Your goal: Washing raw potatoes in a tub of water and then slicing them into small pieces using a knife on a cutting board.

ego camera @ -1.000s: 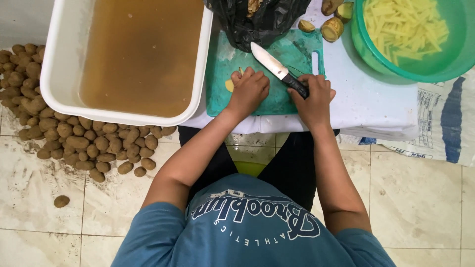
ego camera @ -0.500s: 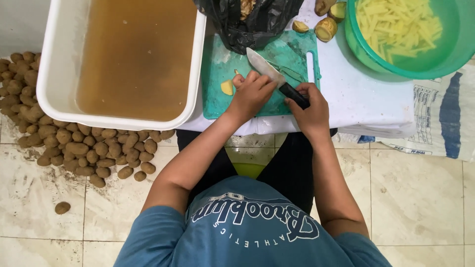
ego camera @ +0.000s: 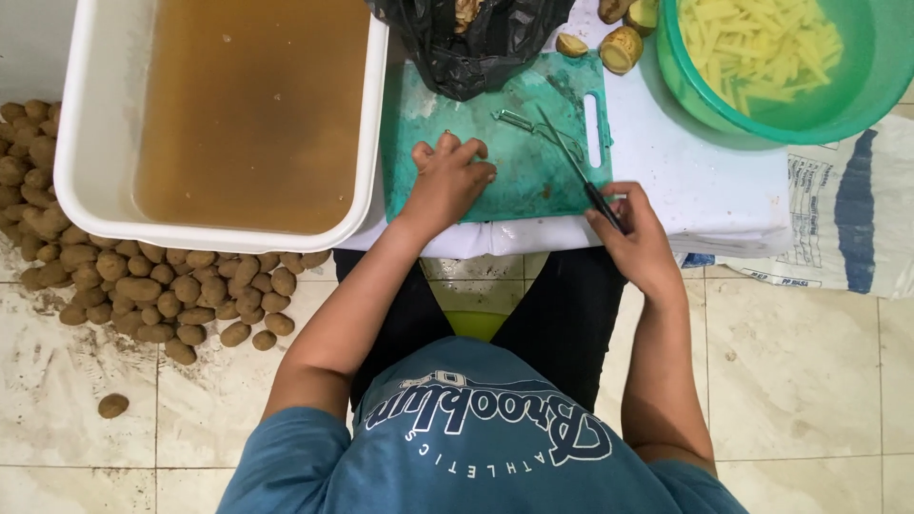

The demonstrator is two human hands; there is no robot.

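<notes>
My left hand [ego camera: 446, 179] flat, open on one green cutting board [ego camera: 519, 171]. My right hand [ego camera: 636, 233] grips one knife [ego camera: 571, 162]. One peeler [ego camera: 519, 121]; three halved potatoes [ego camera: 619, 48] beside green bowl [ego camera: 857, 95].

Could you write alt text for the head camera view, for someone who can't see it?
Seen from above, a person's left hand presses on a green cutting board while the right hand holds a knife edge-down on it. A white tub of brown water and a potato pile lie left; a green bowl of cut strips sits right.
</notes>
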